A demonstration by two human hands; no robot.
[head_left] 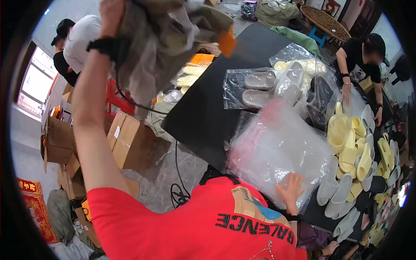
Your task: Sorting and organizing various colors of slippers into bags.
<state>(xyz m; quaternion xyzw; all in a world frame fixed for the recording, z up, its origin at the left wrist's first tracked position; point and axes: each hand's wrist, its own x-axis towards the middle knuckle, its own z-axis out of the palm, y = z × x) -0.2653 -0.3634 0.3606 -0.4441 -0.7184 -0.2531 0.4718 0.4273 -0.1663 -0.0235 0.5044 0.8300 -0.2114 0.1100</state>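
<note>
My left hand point(111, 12) is raised high at the upper left, shut on a large grey-olive cloth sack point(164, 39) that hangs down from it; a black band sits on that wrist. My right hand point(290, 188) lies flat with fingers spread on a stack of clear plastic bags point(277, 147) at the near edge of the black table point(203, 108). Grey slippers in a clear bag point(260, 89) lie further back on the table. My red shirt fills the lower middle.
Piles of yellow slippers point(346, 147) and white slippers point(336, 190) cover the table's right side. A person in black point(362, 54) works there; another person in a white top point(80, 39) bends at the upper left. Cardboard boxes point(130, 141) and a black cable point(177, 173) lie on the floor.
</note>
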